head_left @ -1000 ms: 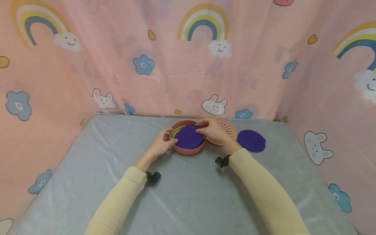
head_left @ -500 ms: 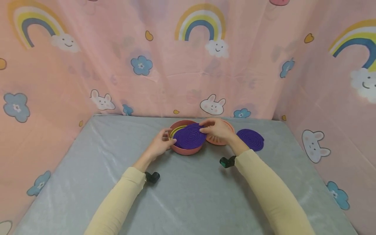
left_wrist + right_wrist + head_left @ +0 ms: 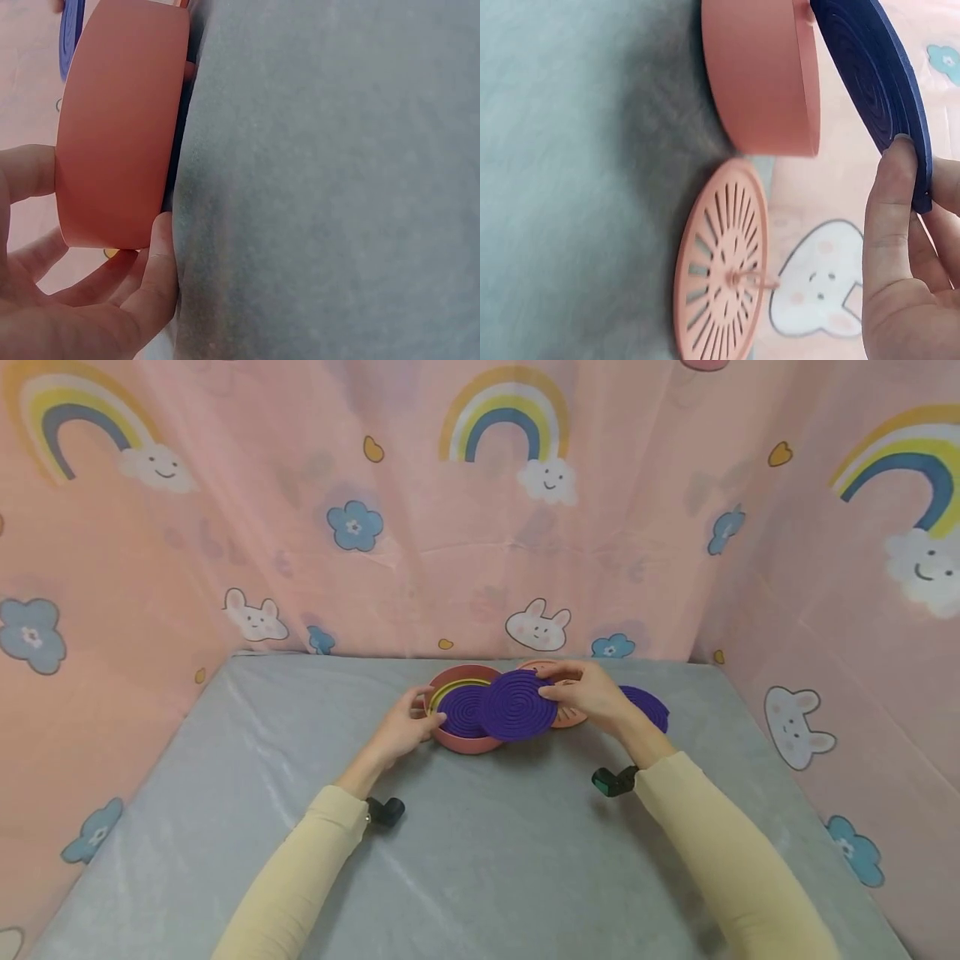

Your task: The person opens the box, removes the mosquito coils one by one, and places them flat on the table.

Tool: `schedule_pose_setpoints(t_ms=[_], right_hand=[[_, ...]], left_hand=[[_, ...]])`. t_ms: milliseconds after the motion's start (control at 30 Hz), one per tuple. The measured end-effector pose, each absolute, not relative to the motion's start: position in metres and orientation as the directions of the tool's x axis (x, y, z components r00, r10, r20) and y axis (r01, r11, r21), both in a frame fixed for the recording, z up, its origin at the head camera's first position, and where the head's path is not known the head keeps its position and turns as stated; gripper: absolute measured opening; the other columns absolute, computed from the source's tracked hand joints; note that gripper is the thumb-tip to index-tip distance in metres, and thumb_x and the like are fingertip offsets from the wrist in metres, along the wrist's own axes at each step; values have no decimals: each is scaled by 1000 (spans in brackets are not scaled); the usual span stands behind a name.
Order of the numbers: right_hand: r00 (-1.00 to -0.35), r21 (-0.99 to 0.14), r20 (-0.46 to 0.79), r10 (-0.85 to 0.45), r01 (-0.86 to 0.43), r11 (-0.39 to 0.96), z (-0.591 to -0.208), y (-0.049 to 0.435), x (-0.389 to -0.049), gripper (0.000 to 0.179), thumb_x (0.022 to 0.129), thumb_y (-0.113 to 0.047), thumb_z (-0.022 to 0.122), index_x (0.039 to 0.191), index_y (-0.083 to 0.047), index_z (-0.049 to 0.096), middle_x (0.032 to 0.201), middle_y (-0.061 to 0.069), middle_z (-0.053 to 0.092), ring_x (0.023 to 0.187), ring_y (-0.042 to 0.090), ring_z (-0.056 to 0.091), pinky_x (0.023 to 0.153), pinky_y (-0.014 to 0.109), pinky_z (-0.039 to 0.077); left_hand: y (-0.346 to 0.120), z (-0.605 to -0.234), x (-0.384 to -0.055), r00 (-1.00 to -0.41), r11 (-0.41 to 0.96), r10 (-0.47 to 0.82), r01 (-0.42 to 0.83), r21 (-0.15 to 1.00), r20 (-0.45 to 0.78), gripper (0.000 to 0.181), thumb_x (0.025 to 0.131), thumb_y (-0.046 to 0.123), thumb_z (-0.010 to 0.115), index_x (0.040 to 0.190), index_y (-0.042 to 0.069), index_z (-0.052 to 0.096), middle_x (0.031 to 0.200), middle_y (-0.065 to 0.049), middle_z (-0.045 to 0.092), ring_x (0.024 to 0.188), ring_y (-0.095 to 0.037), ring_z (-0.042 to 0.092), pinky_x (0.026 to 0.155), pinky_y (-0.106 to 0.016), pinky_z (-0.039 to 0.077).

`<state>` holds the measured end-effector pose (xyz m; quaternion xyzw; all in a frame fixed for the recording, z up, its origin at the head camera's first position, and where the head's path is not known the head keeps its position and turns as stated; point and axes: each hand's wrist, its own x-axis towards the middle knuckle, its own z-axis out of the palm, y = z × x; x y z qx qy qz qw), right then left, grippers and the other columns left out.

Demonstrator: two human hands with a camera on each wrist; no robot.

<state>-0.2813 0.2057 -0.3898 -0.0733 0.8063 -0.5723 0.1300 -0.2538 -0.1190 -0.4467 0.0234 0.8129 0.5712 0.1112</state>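
Observation:
My right hand [image 3: 588,693] pinches a purple spiral mosquito coil [image 3: 519,706] by its right edge, with the thumb on one face. The coil is held tilted above the right side of a round pink mosquito coil box [image 3: 468,745], overlapping it in the head view. Inside the box lie another purple mosquito coil [image 3: 461,710] and a yellow ring [image 3: 442,692] along the wall. My left hand [image 3: 402,725] grips the box's left side, its fingers curled round the outer wall [image 3: 124,127] in the left wrist view.
Right of the box lies its slotted pink lid [image 3: 724,262] with a small handle, partly behind my right hand in the head view. Farther right, a third purple coil [image 3: 648,706] lies on the grey cloth-covered table [image 3: 480,843]. A printed pink curtain [image 3: 420,585] stands behind.
My right hand has lifted the upper coil and moved it to the right, uncovering the coil beneath in the box. My left hand has stayed on the box.

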Motion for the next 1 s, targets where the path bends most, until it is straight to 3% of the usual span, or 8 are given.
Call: schedule_pose_setpoints(t_ms=[233,367,500,667,833,1000], right_hand=[[-967,-915,-133,-218,35,401,-388,237,-267,43,95,-18,74,133,-2,64,139,17,56,119,31,55,87,32,57],[-974,-920,-109,-196,24,392,-393,259,-259,45,95,-19,75,134,0,62,135,17,59,110,19,61,85,28,57],[-981,-937,-79,-177,12,350,-397,282,-251,48,96,-18,73,136,4,58,125,7,64,100,9,65,84,25,57],[-989,-952,-64,-136,19,305,-398,312,-242,49,97,-17,71,137,6,55,115,-6,62,97,7,64,81,22,57],[-995,-965,-60,-75,39,261,-400,343,-233,49,97,-16,71,138,7,53,115,-7,60,96,4,64,82,17,55],[-998,-990,-51,-37,45,136,-403,372,-222,35,97,-9,70,130,-2,63,112,-8,63,93,4,66,80,17,56]], left_hand=[[-121,-447,-253,-973,352,166,-95,931,-162,60,100,23,68,153,18,41,148,-18,42,132,-34,52,93,-39,57],[-120,-446,-252,-971,352,169,-98,931,-166,61,99,23,68,153,17,40,150,-18,41,133,-34,51,94,-40,57],[-120,-447,-253,-972,346,167,-100,933,-166,61,99,23,68,153,17,41,149,-18,41,133,-34,51,93,-40,57],[-120,-447,-254,-973,348,167,-95,933,-162,61,99,23,68,153,17,40,149,-18,41,133,-34,51,93,-39,57],[-121,-448,-255,-974,351,167,-86,932,-153,60,100,23,67,153,17,40,148,-18,42,132,-33,52,92,-39,57],[-122,-449,-256,-977,356,160,-78,931,-143,60,99,22,68,153,17,41,147,-18,43,131,-33,52,91,-38,57]])
